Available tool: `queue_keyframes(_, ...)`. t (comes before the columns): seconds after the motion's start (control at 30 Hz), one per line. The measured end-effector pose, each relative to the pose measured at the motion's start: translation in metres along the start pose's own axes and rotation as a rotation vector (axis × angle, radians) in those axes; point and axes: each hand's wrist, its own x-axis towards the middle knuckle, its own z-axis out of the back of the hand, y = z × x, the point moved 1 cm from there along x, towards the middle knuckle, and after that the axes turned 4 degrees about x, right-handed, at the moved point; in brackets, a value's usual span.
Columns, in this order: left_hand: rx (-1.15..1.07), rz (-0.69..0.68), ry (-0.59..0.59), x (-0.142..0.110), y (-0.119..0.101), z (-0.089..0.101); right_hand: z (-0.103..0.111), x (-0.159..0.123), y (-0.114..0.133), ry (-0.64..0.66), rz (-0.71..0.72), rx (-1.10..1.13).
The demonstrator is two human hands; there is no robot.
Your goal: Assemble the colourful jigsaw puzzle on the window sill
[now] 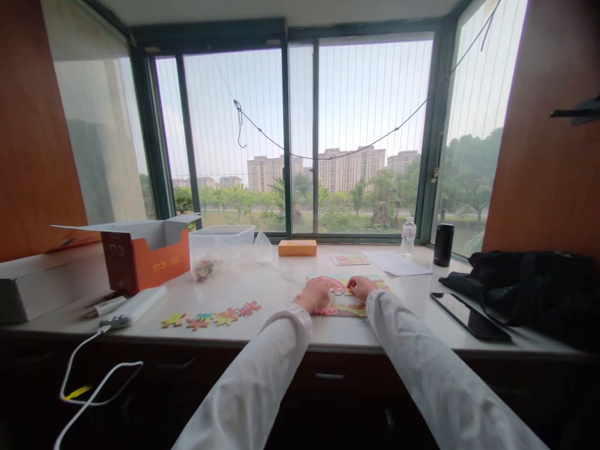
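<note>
Here we go, all the action is at the jigsaw puzzle (341,310), lying flat on the pale marble-look worktop (274,328) right below the window! The left hand (315,294) is down on the puzzle's left side with its fingers curled over, and the right hand (362,287) is just beside it, fingertips drawn together near the top edge. Is either one holding a piece? Can't tell from up here: the backs of the hands block the view, and they hide the middle of the puzzle too. Over to the left, a row of loose puzzle pieces (210,315) sits on the worktop, near a see-through plastic bag (205,270) with more colourful bits inside, too crumpled to make out. Behind them stands an open orange box (145,259). Further along are a small orange box (297,248), a picture card (350,259) and sheets of paper (397,264). Far right, a black phone (470,315) lies against a dark bag (525,287), its shape hard to read!
</note>
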Motion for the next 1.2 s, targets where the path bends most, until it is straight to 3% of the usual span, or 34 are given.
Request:
queue_keyframes(0.13,0.046,0.104,-0.086,-0.039,0.015,0.024,0.006,-0.02,0.014,-0.059,0.032,-0.088)
queue_keyframes(0.23,0.031,0.19,-0.167,-0.079,0.045,0.046,0.008,-0.03,0.036,-0.121,0.136,-0.133)
queue_keyframes(0.33,-0.015,0.24,-0.162,-0.123,0.085,0.064,0.0,-0.039,0.074,-0.14,0.319,-0.085)
queue_keyframes(0.43,-0.036,0.386,-0.072,-0.164,0.119,0.077,-0.02,-0.049,0.12,-0.061,0.514,0.001)
queue_keyframes(0.57,-0.006,0.478,-0.023,-0.199,0.137,0.085,-0.055,-0.059,0.181,0.057,0.639,0.13)
queue_keyframes(0.7,-0.016,0.532,0.01,-0.209,0.133,0.08,-0.088,-0.061,0.225,0.067,0.63,0.173)
queue_keyframes(0.87,-0.048,0.54,-0.017,-0.208,0.135,0.072,-0.109,-0.059,0.25,0.036,0.572,0.189)
queue_keyframes(1.03,-0.04,0.493,-0.075,-0.206,0.139,0.069,-0.106,-0.057,0.256,0.032,0.513,0.209)
queue_keyframes(1.2,-0.011,0.433,-0.191,-0.192,0.127,0.071,-0.086,-0.049,0.239,0.047,0.457,0.322)
